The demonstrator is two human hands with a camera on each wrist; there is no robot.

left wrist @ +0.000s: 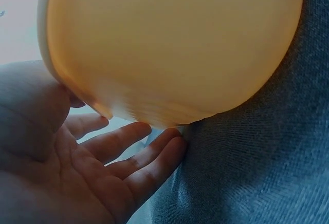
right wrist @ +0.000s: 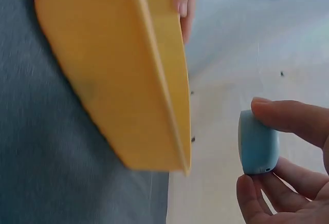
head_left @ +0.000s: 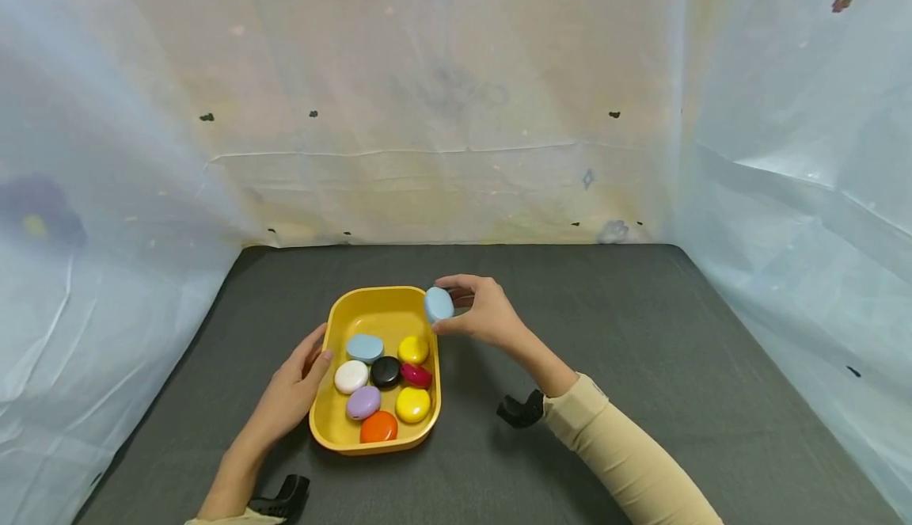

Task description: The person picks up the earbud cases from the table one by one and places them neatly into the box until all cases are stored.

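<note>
My right hand (head_left: 479, 313) pinches a light blue, smooth oval piece (head_left: 438, 304) between thumb and fingers, above the right rim of a yellow tray (head_left: 378, 295). A small dark hole shows in the edge of this piece (right wrist: 258, 143) in the right wrist view. At the tray's left side, my left hand (head_left: 294, 390) holds the wall, thumb at the rim and fingertips against the outside. Inside lie another light blue piece (head_left: 365, 348), a white one (head_left: 351, 377), a black one (head_left: 385, 372), a dark red one (head_left: 416, 375), a lilac one (head_left: 363, 402), an orange one (head_left: 378, 427) and two yellow ones (head_left: 412, 405).
The tray stands on a dark grey cloth-covered table (head_left: 606, 335). Pale patterned sheeting (head_left: 456, 97) hangs behind the table and along both sides. A black band piece (head_left: 520, 409) juts from the right wrist, and a similar one (head_left: 283, 498) from the left.
</note>
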